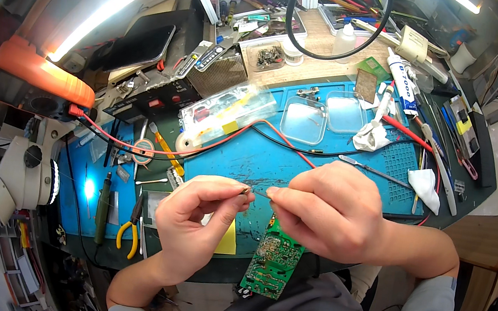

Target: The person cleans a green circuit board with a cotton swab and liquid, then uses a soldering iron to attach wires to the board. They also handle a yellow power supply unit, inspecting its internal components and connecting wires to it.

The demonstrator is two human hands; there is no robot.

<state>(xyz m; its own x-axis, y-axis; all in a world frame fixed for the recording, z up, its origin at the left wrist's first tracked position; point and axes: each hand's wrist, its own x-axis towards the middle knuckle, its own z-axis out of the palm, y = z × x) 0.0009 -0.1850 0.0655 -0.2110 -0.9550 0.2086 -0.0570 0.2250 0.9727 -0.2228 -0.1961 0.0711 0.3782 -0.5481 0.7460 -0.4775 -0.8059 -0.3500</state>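
Observation:
My left hand (203,209) pinches a tiny dark, brassy part (245,190) between thumb and forefinger. Facing it, my right hand (333,215) is closed in a pinch, its fingertips close to that part. A thin, wire-like piece (259,194) spans the small gap between the two hands; its far end is hidden in my right fingers. Below them a green circuit board (272,264) with soldered joints lies over the bench's near edge, its top partly covered by my right hand. A yellow sticky note (227,240) is beside the board.
A blue work mat (215,167) bears red and black test leads, two clear lidless boxes (303,122), tweezers (374,171) and crumpled tissue (424,190). Left are yellow-handled cutters (128,237), a green screwdriver (103,208), an orange multimeter (39,85) and a microscope (31,163). A black ring (292,9) hangs overhead.

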